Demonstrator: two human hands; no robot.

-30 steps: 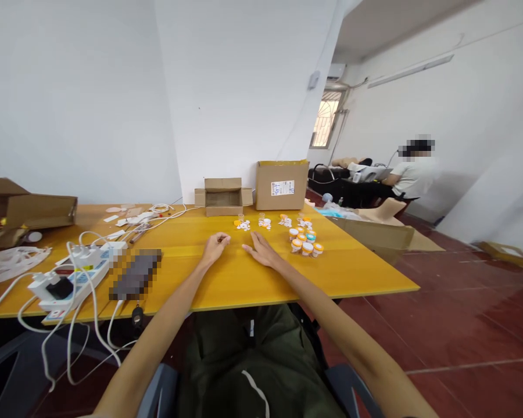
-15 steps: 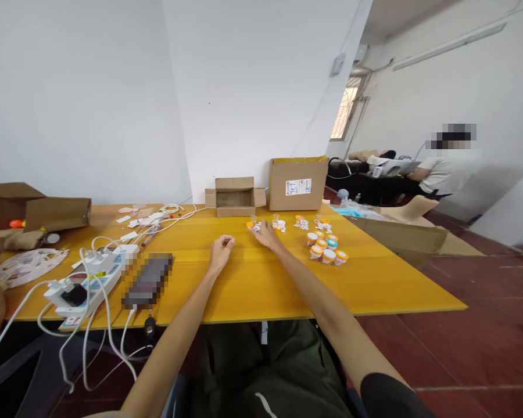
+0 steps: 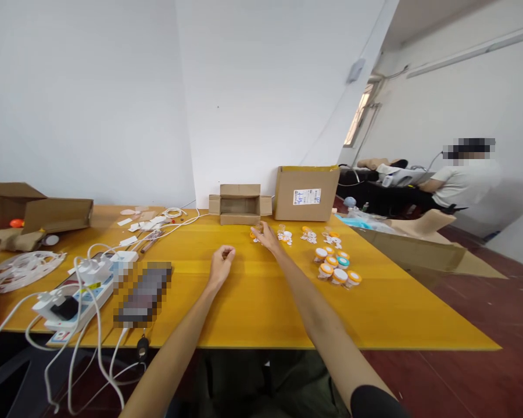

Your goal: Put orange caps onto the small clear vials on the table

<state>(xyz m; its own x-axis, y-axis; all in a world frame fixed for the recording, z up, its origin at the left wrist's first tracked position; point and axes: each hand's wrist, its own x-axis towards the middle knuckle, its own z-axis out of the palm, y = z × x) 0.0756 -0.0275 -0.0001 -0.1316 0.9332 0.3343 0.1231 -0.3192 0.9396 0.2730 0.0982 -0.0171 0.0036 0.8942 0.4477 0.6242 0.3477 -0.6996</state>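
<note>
Since before, my right hand [image 3: 265, 235] reached farther, fingers spread among small pieces [image 3: 284, 235]; left hand [image 3: 222, 261] rests curled closed, bracing nearer.

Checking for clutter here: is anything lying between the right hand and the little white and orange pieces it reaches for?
Nothing visible does. The right hand is at the leftmost cluster of small pieces, fingertips over it; contact is too small to tell. The capped jars sit off to its right.

Open carton [image 3: 240, 204] beside labelled box [image 3: 305, 193] at wall; power strip [image 3: 76, 288] with chargers left; seated person [image 3: 462, 183] far right.
</note>
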